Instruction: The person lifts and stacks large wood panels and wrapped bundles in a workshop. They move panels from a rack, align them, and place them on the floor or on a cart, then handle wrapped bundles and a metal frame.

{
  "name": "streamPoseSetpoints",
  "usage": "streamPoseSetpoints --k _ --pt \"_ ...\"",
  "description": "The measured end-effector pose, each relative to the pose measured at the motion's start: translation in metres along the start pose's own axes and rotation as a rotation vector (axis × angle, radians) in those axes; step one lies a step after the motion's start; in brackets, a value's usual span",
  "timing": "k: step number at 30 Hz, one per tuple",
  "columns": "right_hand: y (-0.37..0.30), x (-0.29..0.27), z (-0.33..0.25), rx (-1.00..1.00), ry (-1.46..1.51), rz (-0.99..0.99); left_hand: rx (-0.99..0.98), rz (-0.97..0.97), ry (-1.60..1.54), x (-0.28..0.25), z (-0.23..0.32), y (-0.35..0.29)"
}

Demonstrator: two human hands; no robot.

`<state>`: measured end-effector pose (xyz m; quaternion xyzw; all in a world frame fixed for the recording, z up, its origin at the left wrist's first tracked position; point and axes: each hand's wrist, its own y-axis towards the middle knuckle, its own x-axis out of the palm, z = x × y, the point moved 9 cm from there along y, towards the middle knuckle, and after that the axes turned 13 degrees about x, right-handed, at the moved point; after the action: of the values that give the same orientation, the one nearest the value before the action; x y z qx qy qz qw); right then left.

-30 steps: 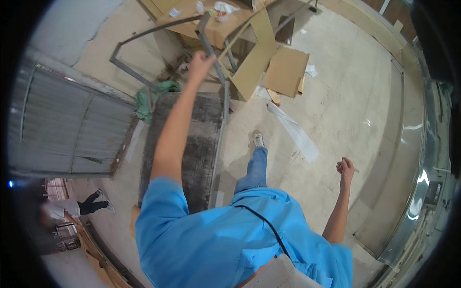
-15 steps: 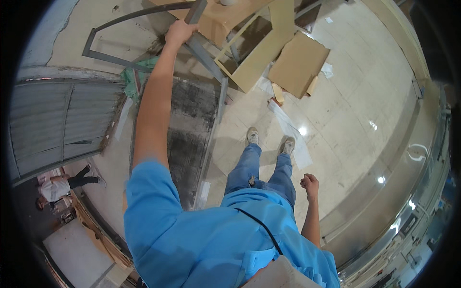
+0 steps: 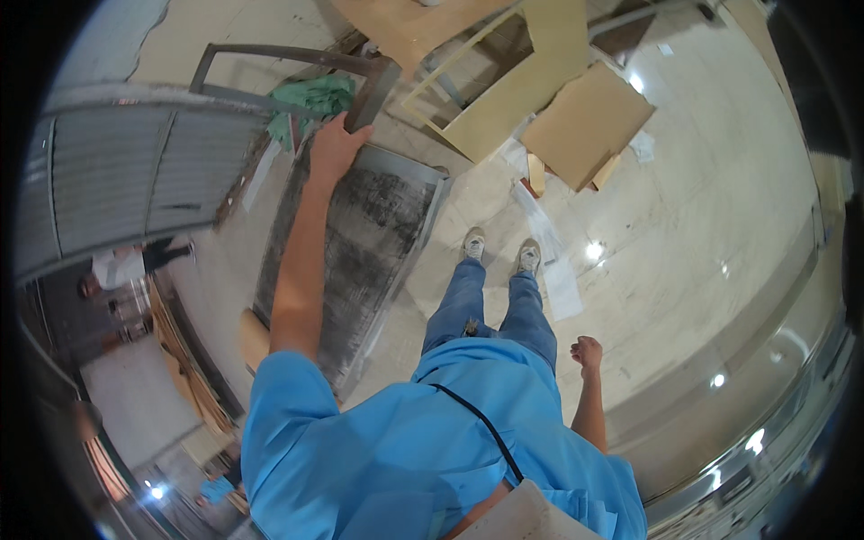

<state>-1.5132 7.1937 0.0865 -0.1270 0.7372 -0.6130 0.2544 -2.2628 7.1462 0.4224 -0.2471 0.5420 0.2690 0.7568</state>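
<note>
My left hand [image 3: 335, 148], arm stretched out ahead, is closed around the end of a grey metal frame [image 3: 371, 94] shaped like a long loop handle. Just below and beside it is a flat panel with a worn black surface and grey metal edging [image 3: 378, 211]; whether frame and panel are joined I cannot tell. A crumpled green cloth [image 3: 315, 94] lies next to the frame. Hanging low at my side, my right hand [image 3: 587, 351] has its fingers curled, with nothing visible in them, and touches nothing.
Ahead lie a brown cardboard sheet [image 3: 585, 126], a cream open frame panel [image 3: 513, 112] and white strips [image 3: 558, 279] on the tiled floor. A corrugated shutter [image 3: 108, 180] stands at left, with a person [image 3: 121, 267] beyond it. A long metallic counter [image 3: 702, 432] runs along the right.
My left hand and the grey frame have come nearer to me, away from the cream panel. More of the black panel shows. My right hand stays low at my side.
</note>
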Motion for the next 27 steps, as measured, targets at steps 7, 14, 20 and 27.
streamPoseSetpoints --k 7,14,20,27 --pt "0.014 0.013 -0.186 -0.416 -0.493 -0.097 -0.17 -0.051 -0.071 0.014 0.06 -0.118" --pt "-0.112 0.152 -0.401 -0.989 -0.589 -0.487 -0.224 0.144 0.047 0.038 0.132 -0.247" --pt "-0.31 0.255 -0.416 -1.306 -0.83 -0.811 -0.437 0.437 0.055 0.046 0.225 -0.372" --pt "-0.461 0.302 -0.254 -2.038 -1.343 -0.97 -0.659 0.507 -0.005 0.095 0.316 -0.472"
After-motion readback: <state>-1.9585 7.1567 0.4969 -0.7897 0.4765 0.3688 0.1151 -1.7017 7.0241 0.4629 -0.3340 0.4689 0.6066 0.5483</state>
